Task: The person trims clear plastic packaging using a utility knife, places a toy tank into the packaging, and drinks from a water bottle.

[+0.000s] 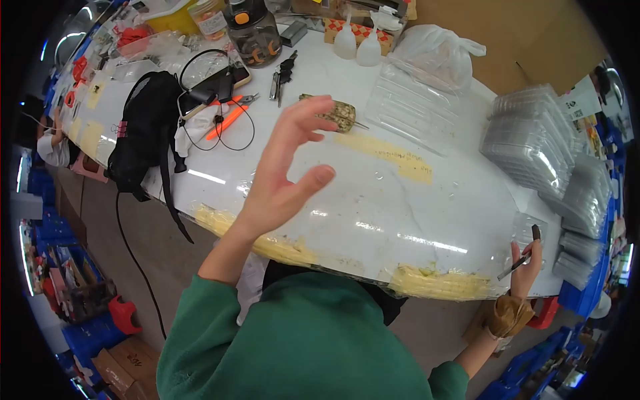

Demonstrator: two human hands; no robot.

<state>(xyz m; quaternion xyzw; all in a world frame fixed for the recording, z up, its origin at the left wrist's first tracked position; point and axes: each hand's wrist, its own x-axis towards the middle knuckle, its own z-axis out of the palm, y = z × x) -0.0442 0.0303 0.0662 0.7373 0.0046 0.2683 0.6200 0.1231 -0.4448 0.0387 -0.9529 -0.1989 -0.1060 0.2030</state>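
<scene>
My left hand (pixel 283 177) is raised over the white table (pixel 373 200), its fingers apart and curved, with nothing in it. Beyond its fingertips lies a speckled greenish block (pixel 341 117) with a thin metal spike sticking out to the right. At the table's right end, my right hand (pixel 525 269) holds a slim dark tool (pixel 513 267) with a pale metal tip. Just above that hand, a dark piece (pixel 536 232) shows against clear plastic; whether it belongs to the tool I cannot tell. A brown cuff (pixel 510 316) wraps the right wrist.
Stacked clear plastic trays (pixel 530 137) stand at the right. A black bag (pixel 143 127), orange-handled pliers (pixel 229 120), keys (pixel 283 77) and a dark-lidded jar (pixel 253 37) are on the left. Two white bottles (pixel 369 50) and a plastic bag (pixel 437 53) sit at the back. Another person's sleeve (pixel 53 149) shows far left.
</scene>
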